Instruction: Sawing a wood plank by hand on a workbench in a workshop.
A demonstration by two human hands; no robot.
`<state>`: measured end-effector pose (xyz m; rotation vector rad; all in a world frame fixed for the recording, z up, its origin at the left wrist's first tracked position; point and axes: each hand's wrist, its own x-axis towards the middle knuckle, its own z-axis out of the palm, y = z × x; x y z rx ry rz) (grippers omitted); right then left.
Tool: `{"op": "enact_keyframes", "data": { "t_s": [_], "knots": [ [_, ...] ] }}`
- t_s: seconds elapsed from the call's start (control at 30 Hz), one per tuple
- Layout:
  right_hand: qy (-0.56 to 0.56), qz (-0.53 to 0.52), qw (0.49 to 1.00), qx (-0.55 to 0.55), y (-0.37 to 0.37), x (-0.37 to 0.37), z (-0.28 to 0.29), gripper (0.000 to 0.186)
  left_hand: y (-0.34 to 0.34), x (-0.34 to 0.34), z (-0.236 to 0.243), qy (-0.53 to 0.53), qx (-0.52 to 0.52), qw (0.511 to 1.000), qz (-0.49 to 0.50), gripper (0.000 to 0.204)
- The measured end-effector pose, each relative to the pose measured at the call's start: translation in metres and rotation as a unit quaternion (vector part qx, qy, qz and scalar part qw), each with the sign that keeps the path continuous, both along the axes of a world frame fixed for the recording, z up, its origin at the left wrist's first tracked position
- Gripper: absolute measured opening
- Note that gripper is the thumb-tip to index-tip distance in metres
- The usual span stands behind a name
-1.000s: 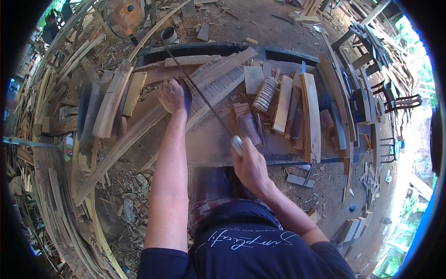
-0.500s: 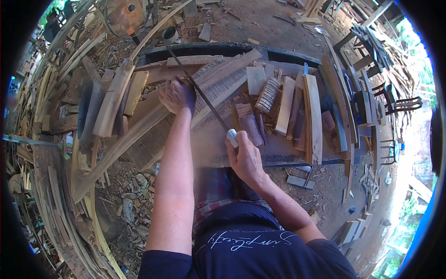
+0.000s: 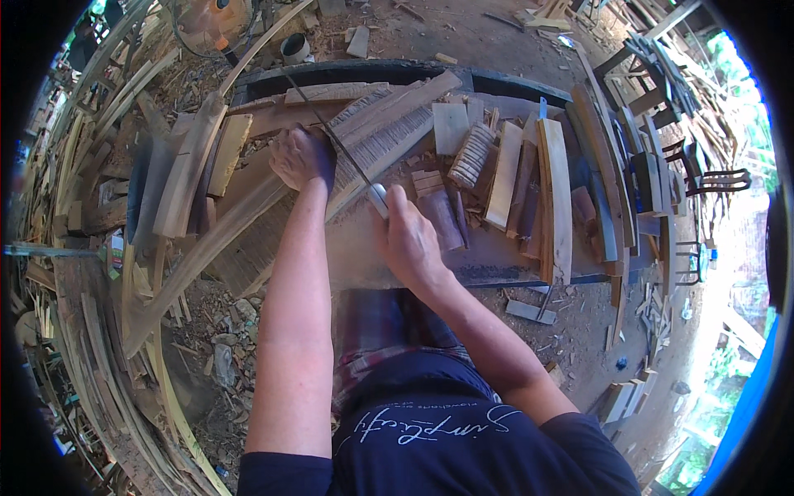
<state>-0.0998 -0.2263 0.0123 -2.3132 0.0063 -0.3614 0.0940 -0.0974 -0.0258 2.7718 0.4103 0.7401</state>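
Note:
My right hand [image 3: 411, 245] is closed round the pale handle of a handsaw [image 3: 351, 159], whose long, thin dark blade shows nearly edge-on. The blade slants away to the far left, across a long wooden board [image 3: 380, 120] with rows of ridged cuts along its side. My left hand [image 3: 299, 157] presses down on the board just left of the blade, its fingers bent over the wood and partly in shadow. Where the teeth meet the wood is too small to tell. Under the board, the low workbench [image 3: 372, 260] is coated in sawdust.
A ridged wooden block [image 3: 475, 155] and several planks [image 3: 556, 198] lie on the bench's right half. Curved timbers [image 3: 190, 165] lean at its left. Beyond stand a bucket [image 3: 294, 50] and an orange fan-like machine [image 3: 217, 21]. Wood scraps litter the ground.
My right hand has pushed the handsaw forward and to the left, bringing the handle closer to the board. The left hand stays on the board. My view has shifted slightly.

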Motion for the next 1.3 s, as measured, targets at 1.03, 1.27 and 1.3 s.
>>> {"op": "enact_keyframes", "data": {
  "t_s": [1.03, 1.27, 1.3],
  "knots": [
    [0.075, -0.005, 0.997, 0.034, -0.021, -0.042, 0.031, 0.023, 0.005, 0.013, -0.005, 0.113, -0.035, 0.992, 0.050, 0.037],
    [0.019, 0.020, 0.999, 0.027, -0.010, 0.015, 0.016, 0.025, 0.004, 0.007, 0.000, 0.097, 0.013, 0.995, 0.017, 0.038],
    [0.020, 0.020, 0.999, 0.020, -0.008, 0.015, 0.018, 0.026, 0.004, 0.008, 0.001, 0.087, 0.021, 0.996, 0.016, 0.038]
  ]
}}
